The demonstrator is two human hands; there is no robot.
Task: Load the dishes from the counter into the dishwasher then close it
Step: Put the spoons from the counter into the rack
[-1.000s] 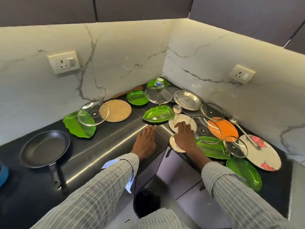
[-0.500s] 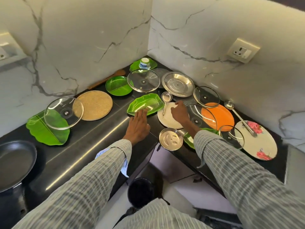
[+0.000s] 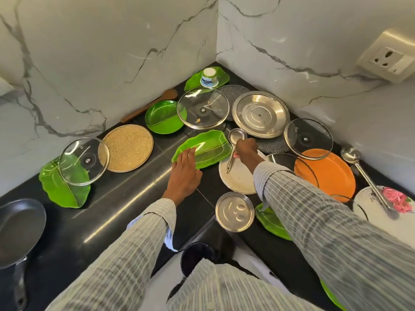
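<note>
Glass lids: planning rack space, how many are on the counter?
4 visible: far left on a green plate, back center, right by the wall, one under the right sleeve. More may be hidden.

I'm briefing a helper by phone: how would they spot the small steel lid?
Find the inner corner of the black counter, nearest the person. The small steel lid lies there at the edge, below the white plate. It is the smallest round metal piece, far smaller than the steel plate.

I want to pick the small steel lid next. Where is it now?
In the head view the small steel lid lies near the counter's front edge, just right of centre, below the white plate and beside a green leaf plate on its right.
</note>
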